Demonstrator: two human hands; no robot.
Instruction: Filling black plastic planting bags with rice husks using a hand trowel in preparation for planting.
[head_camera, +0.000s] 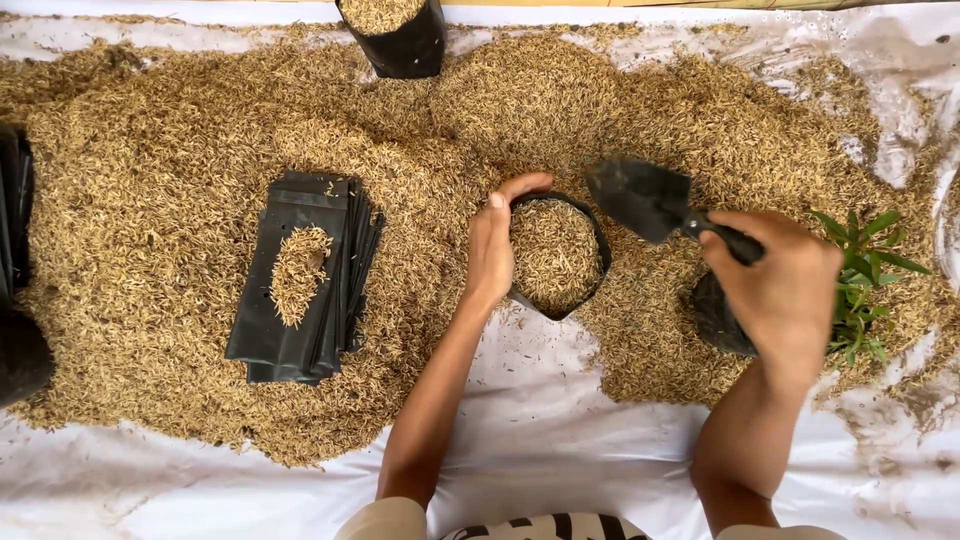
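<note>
- Head view: left hand (490, 250) grips the rim of the husk-filled black grow bag (556, 256).
- Right hand (785, 290) is closed around the trowel (640, 198) handle.
- Bag likely soft, light; support at rim.

black bag (556, 300), tan husks (180, 150), white sheet (560, 420)

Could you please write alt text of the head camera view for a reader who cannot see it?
A left hand steadies an open black grow bag full of rice husk while the right hand holds a black trowel beside it. Husk covers a white sheet; flat black bags lie stacked left, a green seedling right.
</note>
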